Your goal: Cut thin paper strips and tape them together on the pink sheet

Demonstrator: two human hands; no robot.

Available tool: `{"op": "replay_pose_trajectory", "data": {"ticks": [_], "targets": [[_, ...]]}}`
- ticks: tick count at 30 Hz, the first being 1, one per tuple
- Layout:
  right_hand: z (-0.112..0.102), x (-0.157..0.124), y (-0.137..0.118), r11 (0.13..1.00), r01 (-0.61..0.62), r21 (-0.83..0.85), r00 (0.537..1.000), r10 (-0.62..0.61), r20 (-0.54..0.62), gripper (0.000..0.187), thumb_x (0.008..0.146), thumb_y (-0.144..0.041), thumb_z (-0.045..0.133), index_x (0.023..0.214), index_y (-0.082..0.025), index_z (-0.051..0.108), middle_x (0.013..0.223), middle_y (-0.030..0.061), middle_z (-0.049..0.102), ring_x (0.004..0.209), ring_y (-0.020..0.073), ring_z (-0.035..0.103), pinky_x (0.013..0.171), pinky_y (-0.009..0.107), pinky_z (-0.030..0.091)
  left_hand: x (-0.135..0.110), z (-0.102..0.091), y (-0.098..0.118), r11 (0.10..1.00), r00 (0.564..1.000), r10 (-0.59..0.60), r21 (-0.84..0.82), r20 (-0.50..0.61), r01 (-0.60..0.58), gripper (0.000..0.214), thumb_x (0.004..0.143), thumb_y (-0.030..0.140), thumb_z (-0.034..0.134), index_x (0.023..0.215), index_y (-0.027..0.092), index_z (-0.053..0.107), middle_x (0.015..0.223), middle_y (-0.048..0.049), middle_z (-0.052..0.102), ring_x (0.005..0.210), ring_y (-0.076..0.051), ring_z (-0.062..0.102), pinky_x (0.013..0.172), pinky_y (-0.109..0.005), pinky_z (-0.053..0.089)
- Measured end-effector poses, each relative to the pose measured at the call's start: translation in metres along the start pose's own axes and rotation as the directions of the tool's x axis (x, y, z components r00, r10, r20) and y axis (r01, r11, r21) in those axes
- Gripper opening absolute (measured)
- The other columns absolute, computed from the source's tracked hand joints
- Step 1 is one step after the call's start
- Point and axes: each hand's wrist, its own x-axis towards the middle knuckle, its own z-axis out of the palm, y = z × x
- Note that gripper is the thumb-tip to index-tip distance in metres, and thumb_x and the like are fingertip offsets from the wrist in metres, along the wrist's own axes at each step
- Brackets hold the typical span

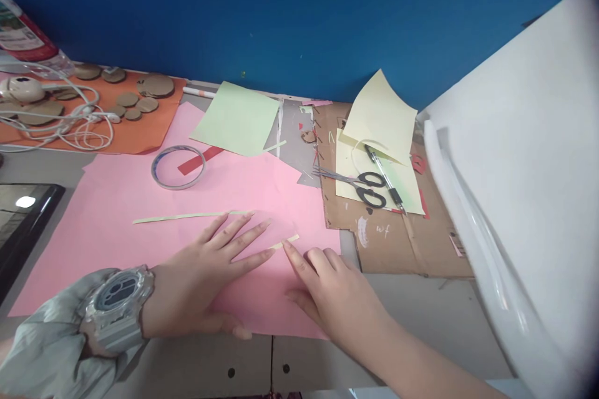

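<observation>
A large sheet of pink paper (248, 187) lies on the table under both hands. My left hand (206, 274) rests flat on it, fingers spread, with a watch at the wrist. Its fingertips touch or lie next to two thin pale strips. The longer paper strip (178, 218) runs left from under the fingers. The shorter strip (292, 239) shows between the hands; whether it continues under my left hand is hidden. With its index fingertip, my right hand (332, 280) presses on this shorter strip, thumb apart and the other fingers curled.
Behind lie a roll of tape (200, 177), a red strip (196, 162) and green paper (236, 118). Right, scissors (369, 196), a pen (386, 177) and yellow paper (381, 115) rest on cardboard (397, 255). Left are earphones (88, 106), cardboard discs (156, 84), a bottle (28, 37) and a tablet (28, 218).
</observation>
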Motion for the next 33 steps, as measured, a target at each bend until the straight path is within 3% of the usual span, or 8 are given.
{"op": "replay_pose_trajectory", "data": {"ticks": [7,13,20,29,33], "targets": [[0.002,-0.007,0.004,0.994,-0.067,-0.091,0.997,0.063,-0.050,0.058,0.088,-0.045,0.050,0.135,-0.011,0.044,0.083,0.0087,0.059,0.070,0.0224,0.054,0.056,0.036,0.046,-0.001,0.004,0.000,1.000,1.000,-0.004,0.028,-0.013,0.004,0.094,0.068,0.081,0.045,0.144,0.028,0.028,0.155,-0.0135,0.010,0.140,-0.041,0.011,0.108,-0.059,0.013],[0.000,-0.004,-0.007,0.999,-0.023,-0.034,0.998,0.021,-0.051,0.053,0.090,-0.041,0.048,0.140,-0.026,0.038,0.085,0.0066,0.057,0.067,0.0212,0.054,0.054,0.034,0.046,-0.002,0.006,-0.001,0.998,1.000,0.007,0.059,-0.005,-0.007,0.096,0.070,0.081,0.040,0.147,0.029,0.018,0.155,-0.0135,0.005,0.140,-0.040,0.007,0.108,-0.059,0.012],[-0.001,-0.006,0.003,0.996,-0.073,-0.054,0.997,0.072,-0.019,0.051,0.090,-0.041,0.048,0.136,-0.019,0.044,0.087,0.0092,0.059,0.073,0.0229,0.057,0.057,0.035,0.049,-0.001,0.007,-0.002,0.999,1.000,0.009,0.053,0.004,-0.010,0.095,0.069,0.081,0.043,0.146,0.028,0.024,0.155,-0.0140,0.006,0.140,-0.040,0.005,0.108,-0.059,0.010],[-0.002,-0.008,0.014,0.986,-0.160,-0.050,0.984,0.155,-0.083,0.052,0.093,-0.045,0.040,0.134,-0.014,0.046,0.087,0.0091,0.063,0.071,0.0223,0.059,0.060,0.037,0.049,-0.002,-0.002,-0.004,0.994,0.999,0.022,-0.107,0.032,-0.018,0.085,0.073,0.076,0.046,0.144,0.031,0.029,0.155,-0.0129,0.005,0.140,-0.041,0.003,0.108,-0.061,0.008],[-0.009,-0.007,0.011,0.993,-0.122,0.009,0.985,0.122,-0.119,0.044,0.094,-0.038,0.040,0.130,-0.014,0.049,0.091,0.0094,0.063,0.074,0.0216,0.058,0.063,0.036,0.048,-0.005,-0.012,-0.008,0.964,0.999,0.036,-0.266,0.040,-0.024,0.083,0.074,0.072,0.051,0.143,0.031,0.031,0.156,-0.0107,0.005,0.140,-0.042,0.001,0.109,-0.063,0.000]]}}
